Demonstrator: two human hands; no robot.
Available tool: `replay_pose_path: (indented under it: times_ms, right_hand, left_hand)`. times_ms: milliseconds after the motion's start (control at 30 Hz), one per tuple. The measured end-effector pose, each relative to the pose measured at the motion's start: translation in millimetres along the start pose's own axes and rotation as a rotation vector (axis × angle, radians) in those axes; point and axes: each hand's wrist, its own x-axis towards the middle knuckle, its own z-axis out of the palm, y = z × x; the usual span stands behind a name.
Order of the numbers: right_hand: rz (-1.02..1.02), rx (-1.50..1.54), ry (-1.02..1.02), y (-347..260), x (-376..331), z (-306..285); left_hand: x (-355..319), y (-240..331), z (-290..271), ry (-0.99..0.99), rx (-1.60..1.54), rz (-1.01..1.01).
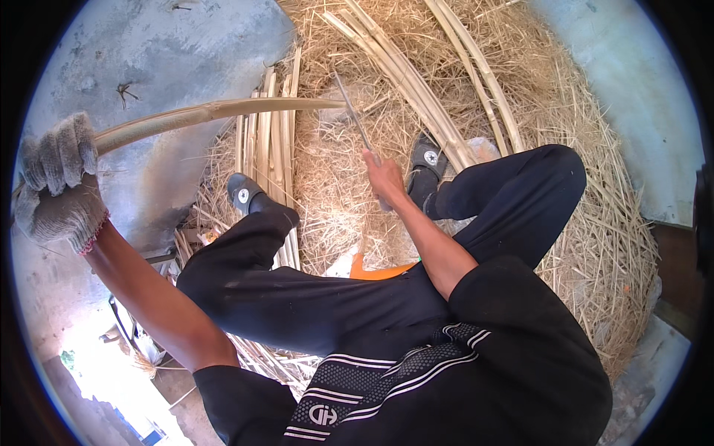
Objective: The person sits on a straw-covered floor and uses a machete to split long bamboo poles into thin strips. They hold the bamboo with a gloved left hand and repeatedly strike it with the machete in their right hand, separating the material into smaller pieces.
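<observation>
My left hand point(63, 186), in a grey knitted work glove, is closed round one end of a long split bamboo strip point(212, 111). The strip runs out to the right, slightly bowed, and narrows toward its far tip. In my bare right hand point(385, 178) is the handle of a long, narrow knife point(360, 126). Its blade points up and away from me and crosses at the strip's tip. Whether blade and strip touch, I cannot tell.
Dry shavings point(342, 201) cover the floor. Bamboo strips lie in a bundle point(277, 141) by my left foot and in another point(416, 89) beyond my right foot. An orange object point(379, 272) shows under my legs. Grey-blue walls point(171, 59) stand either side.
</observation>
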Motion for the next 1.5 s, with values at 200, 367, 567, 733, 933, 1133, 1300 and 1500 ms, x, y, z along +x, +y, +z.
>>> replay_pose_path:
  times_ms: [200,367,567,733,933,1133,1300,1500]
  right_hand:
    - [-0.237,-0.135,0.069,7,9,17]
    - [0.029,-0.178,0.158,37,28,1]
    - [-0.384,-0.061,-0.164,-76,-67,3]
    - [-0.797,0.125,-0.328,-136,-178,-3]
    - [-0.687,0.124,-0.305,-136,-177,0]
    - [-0.783,0.087,-0.279,-147,-222,-9]
    - [-0.722,0.067,-0.198,-130,-180,-3]
    - [-0.716,0.064,-0.211,-137,-205,-16]
  left_hand:
    - [-7,0,-19,-0.007,-0.048,-0.010]
    - [-8,0,0,0.000,-0.087,-0.035]
    - [-8,-8,31,0.316,-0.009,0.022]
    - [-23,-2,47,0.414,0.039,0.104]
    - [-13,-16,68,0.741,0.236,0.215]
    - [-10,-20,69,0.926,0.290,0.328]
    - [-11,-18,87,0.812,0.415,0.293]
    - [-13,-26,94,0.897,0.459,0.350]
